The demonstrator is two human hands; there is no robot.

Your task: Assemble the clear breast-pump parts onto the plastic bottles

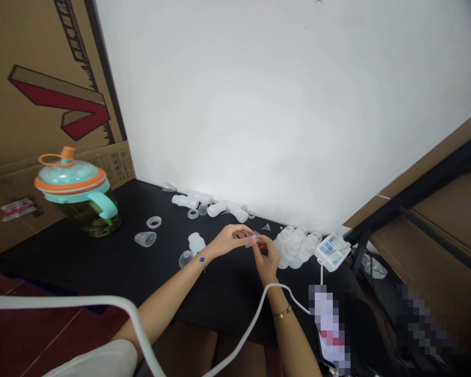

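My left hand (235, 236) and my right hand (267, 254) meet over the black table, fingertips pinched on a small translucent plastic piece (251, 240). The fingers cover much of it, so its exact kind is unclear. A small white bottle (197, 243) and a clear dome cap (186, 257) lie beside my left wrist. Further left are a translucent ring (154, 222) and another clear cap (146, 239). Just beyond my hands sits a small clear teat-like piece (266, 227). Right of my right hand several white bottles with clear caps (295, 247) stand in a cluster.
More white bottles (220, 208) lie along the white wall (259, 104). A turquoise-lidded jug (76, 191) stands at left before a cardboard box (23, 120). A white power strip (333, 252) and phone (329, 330) are at right. A white cable (255, 319) crosses in front of my forearms.
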